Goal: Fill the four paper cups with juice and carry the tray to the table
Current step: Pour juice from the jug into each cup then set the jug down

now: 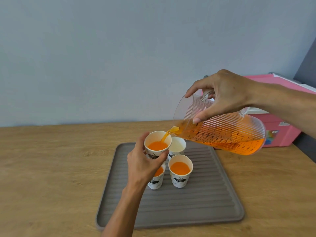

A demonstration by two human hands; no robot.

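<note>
My left hand [145,165] holds a white paper cup [157,144] lifted above the grey ribbed tray [196,202]. My right hand [222,96] grips a clear ribbed measuring jug [222,132] by its handle, tilted left. Orange juice streams from its spout into the held cup, which is partly full. On the tray stand three more cups: one with juice [180,171] at front right, one with juice [158,178] partly hidden behind my left wrist, and an empty one [177,146] at the back.
The tray lies on a wooden counter [51,168] against a pale blue wall. A pink cooler box [280,127] stands at the back right, behind the jug. The counter's right edge [304,156] runs just past the box.
</note>
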